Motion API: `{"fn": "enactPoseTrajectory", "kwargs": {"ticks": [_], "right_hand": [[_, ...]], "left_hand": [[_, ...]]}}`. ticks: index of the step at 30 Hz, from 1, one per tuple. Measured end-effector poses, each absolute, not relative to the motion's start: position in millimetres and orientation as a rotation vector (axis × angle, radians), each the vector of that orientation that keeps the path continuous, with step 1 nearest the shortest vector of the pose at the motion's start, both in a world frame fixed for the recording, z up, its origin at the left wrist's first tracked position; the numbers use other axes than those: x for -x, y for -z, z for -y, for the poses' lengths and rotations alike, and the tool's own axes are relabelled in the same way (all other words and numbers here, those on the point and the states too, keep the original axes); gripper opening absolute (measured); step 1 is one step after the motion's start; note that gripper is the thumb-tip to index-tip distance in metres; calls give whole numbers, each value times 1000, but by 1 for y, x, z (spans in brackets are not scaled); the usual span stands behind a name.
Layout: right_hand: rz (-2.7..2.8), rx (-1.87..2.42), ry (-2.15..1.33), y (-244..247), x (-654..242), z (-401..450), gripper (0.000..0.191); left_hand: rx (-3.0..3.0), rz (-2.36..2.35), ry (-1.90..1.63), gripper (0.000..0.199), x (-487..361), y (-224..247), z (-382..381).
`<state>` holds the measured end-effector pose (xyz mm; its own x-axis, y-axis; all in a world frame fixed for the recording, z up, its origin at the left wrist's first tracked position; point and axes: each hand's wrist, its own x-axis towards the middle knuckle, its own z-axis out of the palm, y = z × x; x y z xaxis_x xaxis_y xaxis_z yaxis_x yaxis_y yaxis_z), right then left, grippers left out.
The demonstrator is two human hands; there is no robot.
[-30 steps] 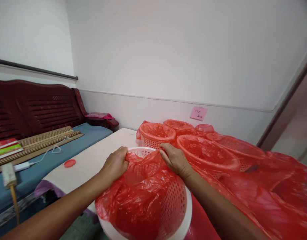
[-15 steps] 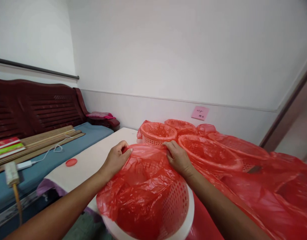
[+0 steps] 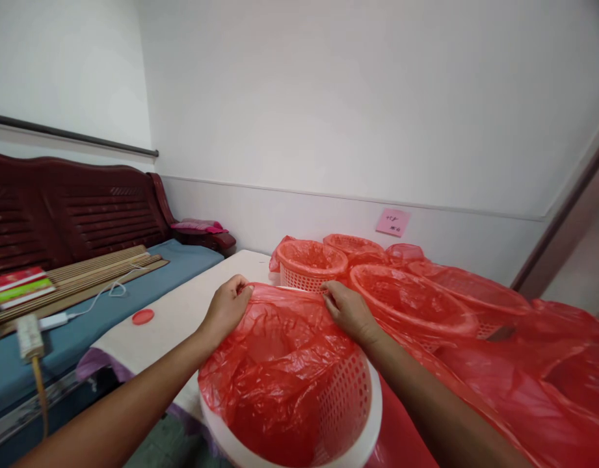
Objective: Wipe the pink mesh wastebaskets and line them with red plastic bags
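A red plastic bag hangs partly inside a white perforated basket at the bottom centre. My left hand pinches the bag's edge at the far left of the basket. Fingers curled, my right hand grips the same edge at the far right. Between them the bag's edge is stretched near the basket's far rim. The basket's right inner wall shows bare beside the bag.
Several baskets lined with red bags, one of them here, stand behind and to the right. A red disc lies on the pale tabletop. Left are a wooden bench and a power strip. A pink note is on the wall.
The bag's far edge sits slightly lower, and a bit of the basket's white far rim now shows behind it. Both hands keep their hold. The whole view has shifted slightly.
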<state>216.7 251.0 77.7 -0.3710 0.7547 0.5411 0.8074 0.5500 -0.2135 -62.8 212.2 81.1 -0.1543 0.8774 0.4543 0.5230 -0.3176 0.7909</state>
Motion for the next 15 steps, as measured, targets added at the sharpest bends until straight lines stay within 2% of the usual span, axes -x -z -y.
{"fn": "enactPoseTrajectory", "kwargs": {"ticks": [7, 15], "right_hand": [[2261, 1298, 146, -76, -217, -254, 12], [2215, 1418, 211, -79, -216, -254, 29]], "left_hand": [[-1895, -1567, -1346, 26, 62, -81, -213], [-1963, -1693, -1300, 30, 66, -80, -223]]}}
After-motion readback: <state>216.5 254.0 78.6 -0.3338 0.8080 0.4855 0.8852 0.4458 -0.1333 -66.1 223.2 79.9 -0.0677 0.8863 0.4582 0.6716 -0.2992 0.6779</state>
